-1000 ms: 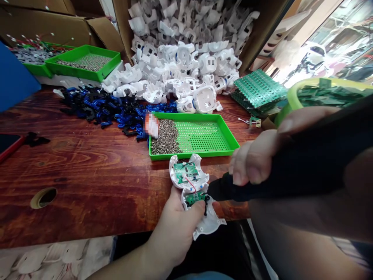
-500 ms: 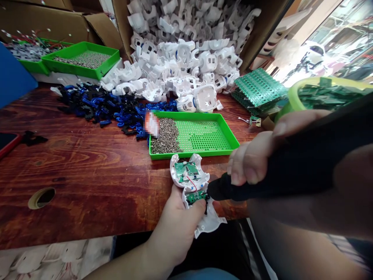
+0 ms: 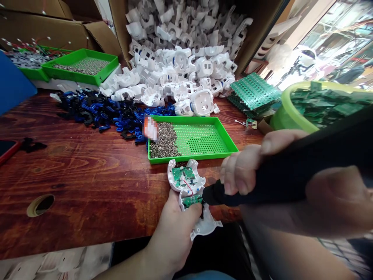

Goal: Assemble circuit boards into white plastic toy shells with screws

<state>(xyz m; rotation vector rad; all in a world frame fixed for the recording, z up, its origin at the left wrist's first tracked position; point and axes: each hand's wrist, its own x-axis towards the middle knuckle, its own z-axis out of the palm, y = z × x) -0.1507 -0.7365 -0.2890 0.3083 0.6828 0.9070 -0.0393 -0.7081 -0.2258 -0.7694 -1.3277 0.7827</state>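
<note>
My left hand (image 3: 178, 222) grips a white plastic housing (image 3: 205, 227) whose two halves lie open, joined by a thin red wire. A green circuit board (image 3: 184, 176) sits in the upper half, and a smaller circuit board (image 3: 192, 200) is in the lower half, partly under my thumb. My right hand (image 3: 243, 167) is wrapped round a black power screwdriver (image 3: 287, 173). Its tip meets the right side of the lower half, by a small black part; the bit itself is hidden. Just beyond the housing lies a green tray (image 3: 230, 146) with many small screws (image 3: 164, 142) at its left end.
Blue and black plastic parts (image 3: 101, 111) lie left of the tray. White shells (image 3: 180, 66) spill from a cardboard box (image 3: 121, 27). At right are stacked green circuit panels (image 3: 255, 91) and a yellow-green tub (image 3: 284, 109) of boards. The tabletop has a round hole (image 3: 40, 205).
The whole scene sits slightly lower and further left as the view shifts. Both hands keep their hold, and the screwdriver's tip stays at the same spot on the housing.
</note>
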